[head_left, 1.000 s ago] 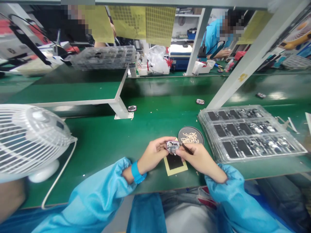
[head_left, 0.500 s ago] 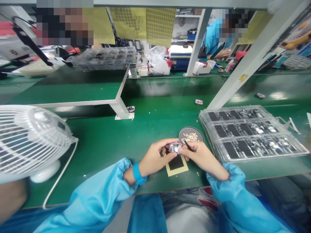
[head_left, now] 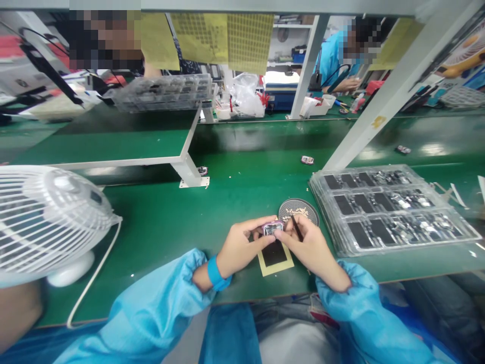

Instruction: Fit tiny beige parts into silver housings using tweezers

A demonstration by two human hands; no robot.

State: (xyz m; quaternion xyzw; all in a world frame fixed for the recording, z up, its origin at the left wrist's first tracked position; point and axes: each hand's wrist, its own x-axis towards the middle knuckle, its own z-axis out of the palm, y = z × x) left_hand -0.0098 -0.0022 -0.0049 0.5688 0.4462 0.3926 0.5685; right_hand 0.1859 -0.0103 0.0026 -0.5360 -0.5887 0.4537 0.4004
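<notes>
My left hand (head_left: 242,242) grips a small electronic device (head_left: 273,228) with a pinkish-purple frame, its inner parts exposed and facing me. The thumb of my right hand (head_left: 308,243) presses at the device's lower right edge. A thin dark tool (head_left: 297,228), which looks like tweezers, sticks up between the right fingers; its tip is hard to make out. Just below the device lies a black pad with a pale yellow border (head_left: 278,268). Behind my hands stands a round dark dish (head_left: 313,209) with many small beige pieces in it.
Stacked clear trays (head_left: 326,220) of dark panels and metallic parts stand on the right. A white fan (head_left: 56,217) is at left, its cord on the bench. Similar devices (head_left: 307,160) lie farther back. A slanted metal post (head_left: 359,134) rises near the trays. People work across the bench.
My right hand has shifted slightly, its thumb now at the device's lower edge, and the dark tool stands steeper. The device has tilted a little in my left hand.
</notes>
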